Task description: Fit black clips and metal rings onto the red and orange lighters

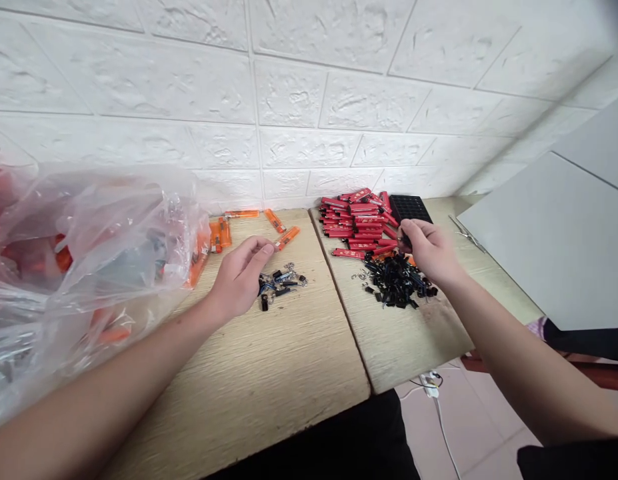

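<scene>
My left hand pinches one end of a translucent orange lighter between thumb and fingers. Just below it lies a small scatter of black and metal lighter parts. My right hand is closed in a pinch above a heap of small black parts with bluish bits. Something small and dark shows at its fingertips, too hidden to name. Left of that hand, red lighter casings with gold markings are piled up. Other orange lighters lie near the wall.
A clear plastic bag with orange and red pieces covers the left side. A black gridded tray stands behind the red pile. Metal tweezers or scissors lie at the right, beside a grey-white panel. A power strip lies below the table edge.
</scene>
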`<control>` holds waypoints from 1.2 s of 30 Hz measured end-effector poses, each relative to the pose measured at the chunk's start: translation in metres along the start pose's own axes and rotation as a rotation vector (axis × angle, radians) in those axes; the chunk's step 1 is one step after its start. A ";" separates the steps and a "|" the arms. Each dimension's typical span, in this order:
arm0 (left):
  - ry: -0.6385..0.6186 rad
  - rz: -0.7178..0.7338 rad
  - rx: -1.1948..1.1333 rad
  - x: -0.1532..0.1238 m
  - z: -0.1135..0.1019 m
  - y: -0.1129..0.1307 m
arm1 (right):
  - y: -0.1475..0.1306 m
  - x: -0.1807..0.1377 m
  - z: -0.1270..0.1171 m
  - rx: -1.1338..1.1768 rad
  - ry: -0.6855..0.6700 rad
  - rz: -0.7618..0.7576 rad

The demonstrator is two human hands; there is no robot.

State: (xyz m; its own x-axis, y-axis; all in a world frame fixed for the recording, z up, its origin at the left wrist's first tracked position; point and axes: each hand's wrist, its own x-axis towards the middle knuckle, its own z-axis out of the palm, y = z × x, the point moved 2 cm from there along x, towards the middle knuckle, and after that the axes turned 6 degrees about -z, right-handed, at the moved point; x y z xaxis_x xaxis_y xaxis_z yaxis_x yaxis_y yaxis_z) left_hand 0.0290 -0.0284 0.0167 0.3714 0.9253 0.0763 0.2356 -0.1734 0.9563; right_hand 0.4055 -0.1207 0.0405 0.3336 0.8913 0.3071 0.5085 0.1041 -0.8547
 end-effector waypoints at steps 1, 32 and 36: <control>0.000 0.005 -0.003 0.000 0.000 0.000 | 0.005 -0.006 -0.006 -0.138 -0.007 -0.042; 0.004 0.011 -0.115 0.001 -0.001 -0.009 | 0.010 -0.034 -0.003 -0.456 -0.192 -0.604; 0.022 0.014 -0.231 0.004 0.000 -0.014 | 0.005 -0.034 -0.001 -0.494 -0.187 -0.618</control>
State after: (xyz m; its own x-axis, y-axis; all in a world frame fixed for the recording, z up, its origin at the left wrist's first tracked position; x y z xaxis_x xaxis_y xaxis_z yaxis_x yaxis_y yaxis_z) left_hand 0.0273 -0.0227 0.0040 0.3528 0.9309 0.0942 0.0179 -0.1073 0.9941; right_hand 0.3973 -0.1511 0.0266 -0.2381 0.7998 0.5510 0.8638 0.4337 -0.2563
